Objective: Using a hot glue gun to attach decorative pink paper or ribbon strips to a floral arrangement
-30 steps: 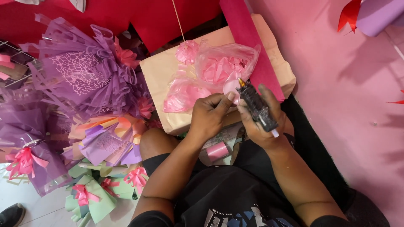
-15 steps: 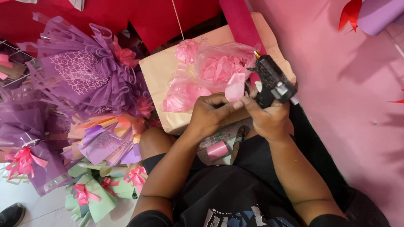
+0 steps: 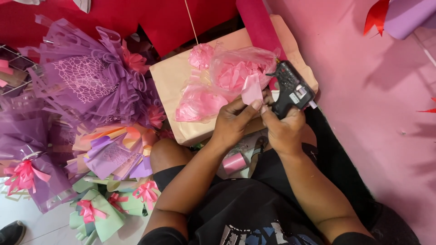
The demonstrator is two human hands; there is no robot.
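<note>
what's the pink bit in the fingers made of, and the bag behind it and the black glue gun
Pink piece: looks like satin ribbon or thin paper, smooth and folded; can't tell which. Bag: thin clear plastic, crinkled and shiny, pink pieces showing through. Glue gun, in the right hand: hard black plastic, matte. Left hand pinches the piece.

A tan cardboard box (image 3: 172,86) carries a clear plastic bag (image 3: 240,68) of pink ribbon flowers (image 3: 200,55) and a magenta roll (image 3: 259,25).

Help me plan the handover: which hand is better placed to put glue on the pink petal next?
Probably the right hand: it grips the glue gun, nozzle up beside the pink petal. The left hand pinches that petal, so it seems busy.
</note>
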